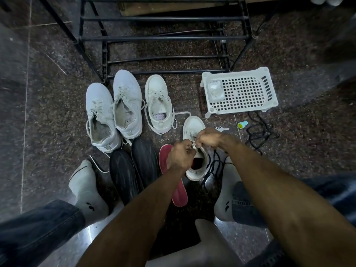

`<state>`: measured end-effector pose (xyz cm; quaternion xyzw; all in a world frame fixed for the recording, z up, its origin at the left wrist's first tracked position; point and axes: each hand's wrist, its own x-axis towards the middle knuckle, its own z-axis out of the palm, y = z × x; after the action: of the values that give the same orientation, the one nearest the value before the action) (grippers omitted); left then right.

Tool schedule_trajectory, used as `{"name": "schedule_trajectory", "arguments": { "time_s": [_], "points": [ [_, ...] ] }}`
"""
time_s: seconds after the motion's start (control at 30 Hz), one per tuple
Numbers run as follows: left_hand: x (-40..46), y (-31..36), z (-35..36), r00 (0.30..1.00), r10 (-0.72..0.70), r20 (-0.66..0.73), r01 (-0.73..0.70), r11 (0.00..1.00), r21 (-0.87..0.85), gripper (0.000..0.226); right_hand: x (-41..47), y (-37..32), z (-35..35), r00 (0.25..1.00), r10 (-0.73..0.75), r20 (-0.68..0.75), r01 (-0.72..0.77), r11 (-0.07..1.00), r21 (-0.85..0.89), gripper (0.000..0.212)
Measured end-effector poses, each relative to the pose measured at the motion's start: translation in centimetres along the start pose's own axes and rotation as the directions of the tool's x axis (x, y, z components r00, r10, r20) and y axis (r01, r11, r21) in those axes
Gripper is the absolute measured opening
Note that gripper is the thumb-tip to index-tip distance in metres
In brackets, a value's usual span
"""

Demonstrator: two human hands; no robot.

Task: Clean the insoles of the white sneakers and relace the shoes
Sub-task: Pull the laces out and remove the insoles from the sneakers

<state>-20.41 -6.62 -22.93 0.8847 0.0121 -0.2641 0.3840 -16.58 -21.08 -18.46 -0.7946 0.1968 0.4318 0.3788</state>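
- At the far left, a foot in a grey sock (pixel 84 187) rests on the dark speckled floor (pixel 48 122), with a dark trouser leg behind it.
- Two large white sneakers (pixel 113 112) stand side by side with toes pointing away, both laced, the laces loose. They touch each other along their sides.
- Just below them, two black insoles (pixel 133 168) lie next to each other on the floor.
- To the right of the large pair stands a smaller white sneaker (pixel 159 105). It is laced, and its lace ends lie loose on the floor.
- A red insole (pixel 177 189) lies on the floor, partly under the left forearm.
- The left hand (pixel 180 155) has its fingers curled and pinches a white lace (pixel 194 144) above the shoe.
- The second small white sneaker (pixel 194 130) is under both hands, its opening dark and red inside.
- The right hand (pixel 210 136) is also curled and pinches the same lace, almost touching the left hand.
- A black cord (pixel 213 166) lies beside this sneaker, near the other grey sock.
- Further right, a white plastic basket (pixel 240 91) stands upside down, with a small clear packet (pixel 215 91) on it.
- Near the basket lie a small yellow and blue object (pixel 242 125) and another tangle of black cord.
- At the top, a black metal rack (pixel 163 38) stands behind all the shoes.
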Motion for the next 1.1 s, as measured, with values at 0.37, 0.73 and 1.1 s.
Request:
{"name": "schedule_trajectory", "arguments": {
  "time_s": [0.37, 0.73, 1.1],
  "points": [
    [0.9, -3.0, 1.2, 0.998, -0.046, 0.032, 0.053, 0.955, -0.29, 0.03, 0.6, 1.6, 2.5, 0.985, 0.076, -0.156, -0.031, 0.962, 0.271, 0.028],
    [0.1, -2.4, 0.7, 0.999, -0.043, 0.017, 0.046, 0.961, -0.273, 0.028, 0.6, 1.4, 1.6, 0.997, 0.052, -0.049, -0.016, 0.829, 0.559, 0.013],
    [0.3, -0.2, -0.2, 0.995, -0.049, 0.087, 0.055, 0.996, -0.073, 0.012, -1.1, -2.0, -2.1, 0.99, -0.085, -0.115, 0.131, 0.856, 0.5, 0.023]
  ]
}}
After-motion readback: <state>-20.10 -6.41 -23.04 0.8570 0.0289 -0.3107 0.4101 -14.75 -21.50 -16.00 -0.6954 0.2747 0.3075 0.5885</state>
